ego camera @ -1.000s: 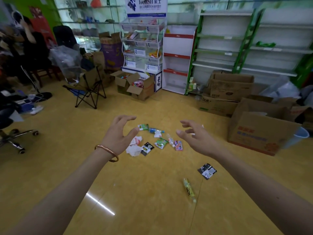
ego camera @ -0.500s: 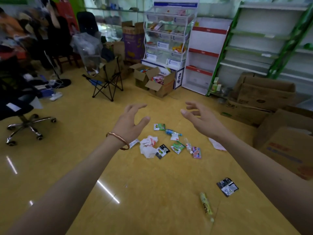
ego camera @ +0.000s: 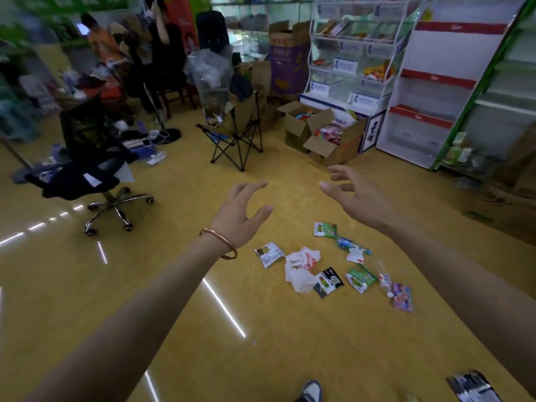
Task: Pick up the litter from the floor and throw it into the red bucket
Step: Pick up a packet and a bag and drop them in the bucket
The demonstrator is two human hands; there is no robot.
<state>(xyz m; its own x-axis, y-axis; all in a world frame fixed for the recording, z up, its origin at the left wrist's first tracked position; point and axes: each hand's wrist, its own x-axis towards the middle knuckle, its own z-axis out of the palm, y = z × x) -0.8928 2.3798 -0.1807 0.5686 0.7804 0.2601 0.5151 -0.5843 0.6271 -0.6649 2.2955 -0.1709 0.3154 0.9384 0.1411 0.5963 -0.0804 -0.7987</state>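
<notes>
Litter lies in a loose cluster on the yellow floor right of centre: a crumpled white plastic bag (ego camera: 300, 266), a green wrapper (ego camera: 325, 229), a white packet (ego camera: 268, 253), a black packet (ego camera: 328, 282), a green packet (ego camera: 360, 278) and a pink wrapper (ego camera: 402, 297). Another black packet (ego camera: 472, 385) lies at the bottom right. My left hand (ego camera: 242, 214), with a copper bangle on the wrist, hovers above and left of the cluster, fingers spread and holding nothing. My right hand (ego camera: 352, 197) hovers above it too, also empty. No red bucket is in view.
A black office chair (ego camera: 87, 175) stands at the left and a folding camp chair (ego camera: 237, 132) behind my hands. Open cardboard boxes (ego camera: 322, 134) sit before a display rack (ego camera: 353, 53). Two people sit at the back left. A shoe tip (ego camera: 311, 391) shows at the bottom edge.
The view has swung left, so the litter cluster now sits lower and to the right. Both hands stay raised, spread and empty.
</notes>
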